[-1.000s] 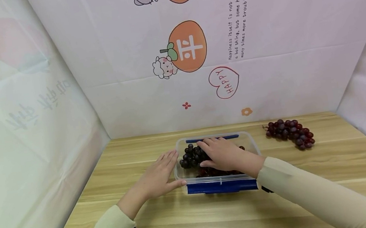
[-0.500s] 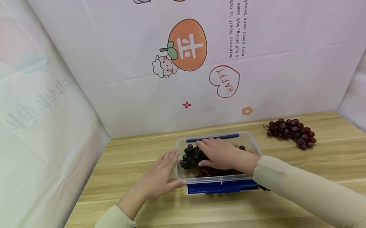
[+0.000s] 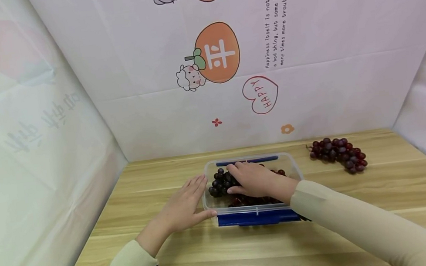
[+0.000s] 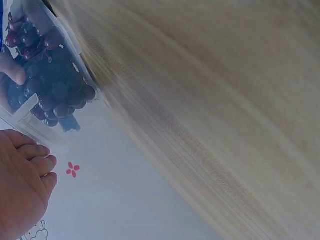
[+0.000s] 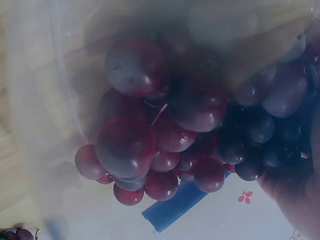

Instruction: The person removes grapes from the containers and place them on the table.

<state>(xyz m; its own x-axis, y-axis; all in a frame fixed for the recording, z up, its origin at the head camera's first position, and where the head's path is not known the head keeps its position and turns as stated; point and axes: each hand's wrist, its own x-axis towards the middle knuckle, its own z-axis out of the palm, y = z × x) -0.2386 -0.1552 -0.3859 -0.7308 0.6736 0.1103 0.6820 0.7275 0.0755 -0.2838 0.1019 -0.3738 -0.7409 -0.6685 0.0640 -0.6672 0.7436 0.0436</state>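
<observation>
A clear plastic food container (image 3: 245, 209) with blue clips stands on the table, holding black grapes (image 3: 219, 185) on its left and red grapes (image 3: 238, 201) at the front and right. My right hand (image 3: 255, 180) reaches inside, its fingers and thumb curved round the black bunch, partly covering it. In the right wrist view, red grapes (image 5: 125, 147) show through the blurry wall, with dark ones (image 5: 260, 125) beside the hand. Fingers straight, my left hand (image 3: 183, 206) rests against the container's left end. The left wrist view shows that hand (image 4: 22, 185) by the container's corner.
Another bunch of red grapes (image 3: 337, 154) lies on the wooden table (image 3: 211, 260) at the back right, outside the container. A printed white cloth (image 3: 149, 127) rises behind the table, and more white cloth (image 3: 44, 178) hangs on the left.
My right hand has shifted slightly left over the black grapes, and more red grapes show at the container's right. The left hand and the container hold still.
</observation>
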